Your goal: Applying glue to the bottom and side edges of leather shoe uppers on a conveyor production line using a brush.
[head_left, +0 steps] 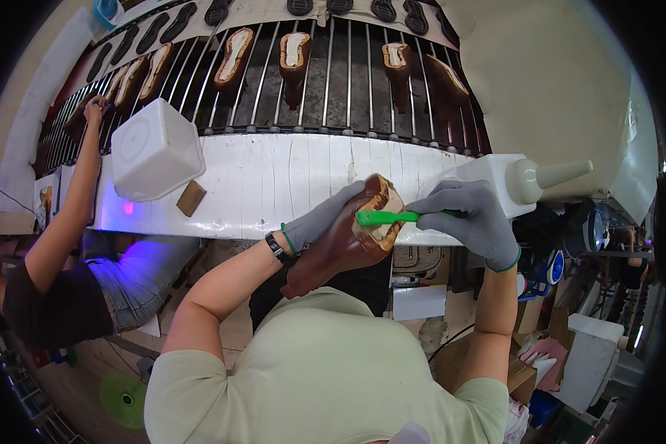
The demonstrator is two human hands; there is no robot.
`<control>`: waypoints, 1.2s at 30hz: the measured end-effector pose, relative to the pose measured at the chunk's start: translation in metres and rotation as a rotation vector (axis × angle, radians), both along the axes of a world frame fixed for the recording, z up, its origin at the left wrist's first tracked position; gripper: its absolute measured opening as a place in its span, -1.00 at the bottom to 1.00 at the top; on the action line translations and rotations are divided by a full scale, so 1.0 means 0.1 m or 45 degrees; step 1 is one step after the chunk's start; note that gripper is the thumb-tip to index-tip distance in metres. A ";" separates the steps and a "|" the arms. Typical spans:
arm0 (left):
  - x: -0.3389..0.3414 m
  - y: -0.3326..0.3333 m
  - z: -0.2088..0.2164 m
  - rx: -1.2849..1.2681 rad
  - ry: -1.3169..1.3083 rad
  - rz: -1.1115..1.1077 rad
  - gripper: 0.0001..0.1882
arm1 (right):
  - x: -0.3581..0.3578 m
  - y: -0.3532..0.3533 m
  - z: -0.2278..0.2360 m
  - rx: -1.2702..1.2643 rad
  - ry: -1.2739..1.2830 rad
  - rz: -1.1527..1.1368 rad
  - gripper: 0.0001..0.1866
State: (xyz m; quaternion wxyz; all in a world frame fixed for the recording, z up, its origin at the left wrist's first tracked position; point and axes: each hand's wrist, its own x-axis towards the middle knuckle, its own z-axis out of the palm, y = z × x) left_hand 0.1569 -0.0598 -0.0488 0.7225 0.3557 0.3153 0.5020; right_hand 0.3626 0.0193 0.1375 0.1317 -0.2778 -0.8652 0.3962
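Head view: nearest, a brown boot (340,240) is held up at the near edge of the white desk (274,166), its shaft slanting from lower left to upper right, the sole (394,201) facing the right hand (470,214). The left hand (322,220) has its grip clasped round the boot's far side. The right grip is closed on a green tool (386,217) pointing left across the sole; contact I cannot confirm. Beyond stand a white bottle (524,180), then rollers (328,81) carrying more boots (294,61).
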 end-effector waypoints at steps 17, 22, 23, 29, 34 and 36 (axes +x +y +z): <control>-0.17 0.12 0.43 -0.506 -0.130 -0.128 -0.40 | 0.23 0.10 -0.07 -0.298 0.063 0.249 -0.75; -0.19 0.16 0.47 -0.483 -0.025 -0.032 -0.40 | 0.22 0.00 -0.08 -0.259 0.071 0.161 -0.72; -0.22 0.18 0.42 -0.453 -0.007 -0.014 -0.40 | 0.19 -0.02 -0.09 -0.243 0.001 0.049 -0.72; -0.23 0.21 0.47 -0.391 -0.003 0.022 -0.40 | 0.26 -0.05 -0.16 -0.231 0.053 -0.051 -0.79; -0.24 0.15 0.45 -0.265 -0.038 0.050 -0.41 | 0.24 -0.10 -0.16 -0.110 0.038 -0.113 -0.84; -0.25 0.15 0.36 -0.144 -0.032 0.108 -0.40 | 0.17 -0.04 -0.27 -0.051 0.061 -0.248 -0.83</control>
